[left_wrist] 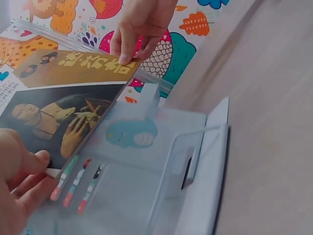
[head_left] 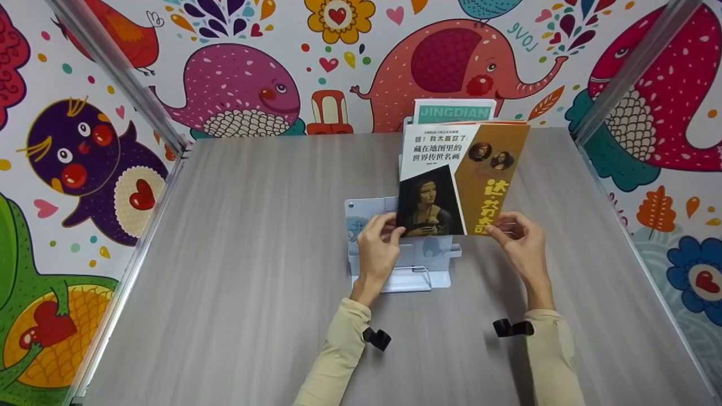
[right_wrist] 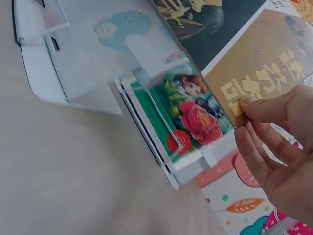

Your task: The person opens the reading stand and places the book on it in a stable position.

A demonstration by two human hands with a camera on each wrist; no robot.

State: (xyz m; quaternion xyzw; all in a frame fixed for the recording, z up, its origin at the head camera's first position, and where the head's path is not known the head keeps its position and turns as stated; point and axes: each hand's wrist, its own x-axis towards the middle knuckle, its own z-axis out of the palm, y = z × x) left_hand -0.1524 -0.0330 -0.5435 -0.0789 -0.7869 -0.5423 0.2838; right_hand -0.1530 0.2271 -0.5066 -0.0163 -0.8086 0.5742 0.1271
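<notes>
Both hands hold a book (head_left: 434, 152) with a painted portrait and a gold-brown band on its cover. My left hand (head_left: 379, 247) pinches the lower left corner, thumb on the front. At the lower right corner, my right hand (head_left: 523, 241) grips the edge between thumb and fingers. Below and partly behind the book is a pale blue book stand (left_wrist: 132, 176) with a wire holder, slots and a printed animal. Another book (right_wrist: 195, 115), green with a red flower, rests on a second stand behind; in the head view only its top shows.
The stands are on a grey wood-grain table (head_left: 254, 254). A wall with cartoon animals (head_left: 242, 84) rises behind it, and metal posts (head_left: 121, 79) stand at the corners. Black straps (head_left: 378, 338) circle the wrists.
</notes>
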